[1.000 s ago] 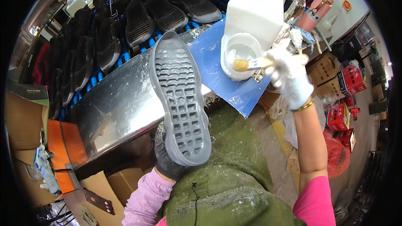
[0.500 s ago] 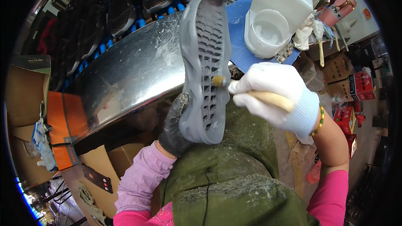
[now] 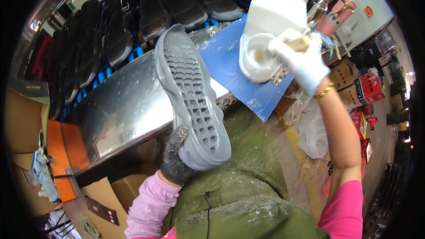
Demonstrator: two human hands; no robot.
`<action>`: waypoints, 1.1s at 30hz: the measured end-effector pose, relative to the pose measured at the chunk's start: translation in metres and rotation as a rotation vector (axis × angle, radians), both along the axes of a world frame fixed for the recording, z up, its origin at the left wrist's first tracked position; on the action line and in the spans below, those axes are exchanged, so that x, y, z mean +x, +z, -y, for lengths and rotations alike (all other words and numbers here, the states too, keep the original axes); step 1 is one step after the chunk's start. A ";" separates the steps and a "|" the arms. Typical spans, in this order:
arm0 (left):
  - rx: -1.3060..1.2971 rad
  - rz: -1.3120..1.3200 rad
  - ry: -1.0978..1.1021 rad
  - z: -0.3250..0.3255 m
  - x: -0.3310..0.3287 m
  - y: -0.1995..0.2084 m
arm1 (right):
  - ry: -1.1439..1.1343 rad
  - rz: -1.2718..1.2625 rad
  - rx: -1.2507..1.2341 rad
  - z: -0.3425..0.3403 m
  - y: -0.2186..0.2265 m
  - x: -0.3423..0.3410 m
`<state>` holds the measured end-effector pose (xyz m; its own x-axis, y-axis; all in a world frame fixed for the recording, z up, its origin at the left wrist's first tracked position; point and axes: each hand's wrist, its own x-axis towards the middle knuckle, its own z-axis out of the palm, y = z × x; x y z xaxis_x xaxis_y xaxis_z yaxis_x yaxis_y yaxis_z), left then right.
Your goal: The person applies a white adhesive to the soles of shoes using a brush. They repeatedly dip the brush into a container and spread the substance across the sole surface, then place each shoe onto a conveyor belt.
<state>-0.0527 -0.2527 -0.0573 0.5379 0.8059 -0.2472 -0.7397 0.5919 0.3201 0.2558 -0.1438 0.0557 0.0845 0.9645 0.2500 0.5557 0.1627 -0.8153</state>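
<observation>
A grey shoe sole [image 3: 195, 102] with a grid of square holes lies tilted in front of me, its inner side facing up. My left hand [image 3: 176, 157], in a dark coated glove, grips its near end by the left edge. My right hand [image 3: 296, 53], in a white knit glove, is closed around a wooden-handled brush [image 3: 299, 44]. The brush head dips into the round cup of a white plastic dispenser [image 3: 275, 11], and its bristles are blurred there. The dispenser stands on a blue sheet [image 3: 226, 57].
Several black shoe uppers [image 3: 155, 15] stand on blue rollers along the back. A shiny metal bench edge [image 3: 128, 110] runs below them. An orange box [image 3: 66, 159] and a dark phone [image 3: 102, 210] are at left. A pink bottle [image 3: 334, 20] stands beyond the dispenser; cartons [image 3: 369, 90] lie at right.
My right hand has carried the brush up and right, from the sole to the dispenser's cup. The sole, still in my left hand, has tipped its far end leftward. The view has shifted somewhat.
</observation>
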 end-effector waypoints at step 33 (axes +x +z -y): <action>-0.329 0.598 -0.096 0.052 -0.022 0.000 | 0.392 0.193 0.425 -0.016 -0.032 -0.126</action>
